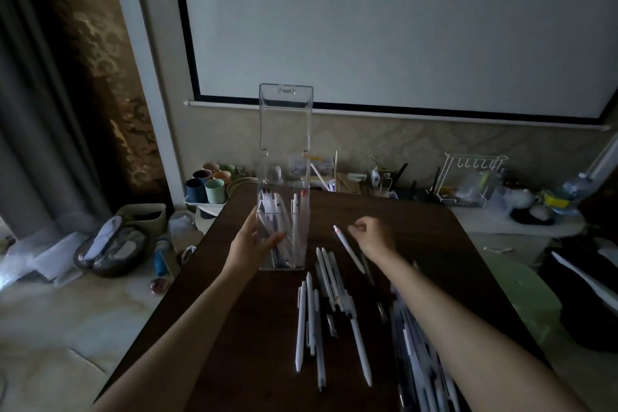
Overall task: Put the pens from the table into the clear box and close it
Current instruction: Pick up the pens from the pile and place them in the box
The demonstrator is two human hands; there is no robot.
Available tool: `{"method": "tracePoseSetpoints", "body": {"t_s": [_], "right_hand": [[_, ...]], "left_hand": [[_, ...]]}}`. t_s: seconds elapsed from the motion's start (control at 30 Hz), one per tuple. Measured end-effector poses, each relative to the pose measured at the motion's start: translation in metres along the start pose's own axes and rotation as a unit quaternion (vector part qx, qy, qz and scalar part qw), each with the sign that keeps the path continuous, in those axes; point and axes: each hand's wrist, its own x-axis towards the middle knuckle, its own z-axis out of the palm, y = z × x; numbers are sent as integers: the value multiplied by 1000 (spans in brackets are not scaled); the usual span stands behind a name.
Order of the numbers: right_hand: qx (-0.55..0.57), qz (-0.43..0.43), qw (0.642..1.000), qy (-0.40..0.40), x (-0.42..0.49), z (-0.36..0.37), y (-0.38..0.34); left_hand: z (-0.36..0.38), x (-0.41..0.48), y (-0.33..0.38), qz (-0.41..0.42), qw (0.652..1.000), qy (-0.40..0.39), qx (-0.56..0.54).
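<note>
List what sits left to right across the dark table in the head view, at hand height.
Left hand → clear box, lid up, pens standing inside → single white pen lying by the right hand → right hand.

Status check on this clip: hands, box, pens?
Left hand steadies clear box, lid up. Right hand holds one white pen beside it. Several pens inside; many pens on table remain. Nothing blocking.
</note>
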Motion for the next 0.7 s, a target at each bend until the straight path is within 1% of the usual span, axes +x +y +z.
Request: {"method": "tracePoseSetpoints", "body": {"t_s": [0.07,0.1,0.13,0.2,0.27,0.3,0.33,0.37,0.43,0.47,0.53,0.6,0.63,0.7], "right_hand": [[-67,-10,997,-40,-4,17,10],[-98,-22,994,-47,-7,23,12],[-122,-32,991,-46,-9,26,12],[-152,-44,987,-38,-13,28,11],[-178,-31,983,-40,-16,26,8],[-184,-22,982,-47,-19,23,6],[-181,-13,982,-58,-21,20,3],[-162,-2,984,-69,-24,16,1],[-81,27,994,-70,-32,8,-3],[-37,39,996,-64,-36,4,-4],[33,52,996,-68,-44,-2,-1],[82,64,991,-90,-55,0,6],[85,62,990,-96,-61,2,10],[58,42,993,-93,-70,9,13]], "left_hand": [[2,-3,1,-1,1000,8,15],[2,-6,0,-8,1000,13,25],[3,-9,-1,-13,999,20,22],[5,-18,-6,-49,997,62,19],[11,-36,-9,-88,987,116,75],[14,-46,-11,-104,979,130,113],[19,-54,-16,-113,974,122,152],[23,-62,-19,-113,970,94,193],[33,-77,-22,-101,951,26,290],[38,-83,-23,-92,939,9,330],[48,-89,-21,-84,927,3,367],[55,-93,-20,-79,920,4,384],[58,-93,-18,-80,916,3,393],[60,-91,-18,-91,913,0,398]]}}
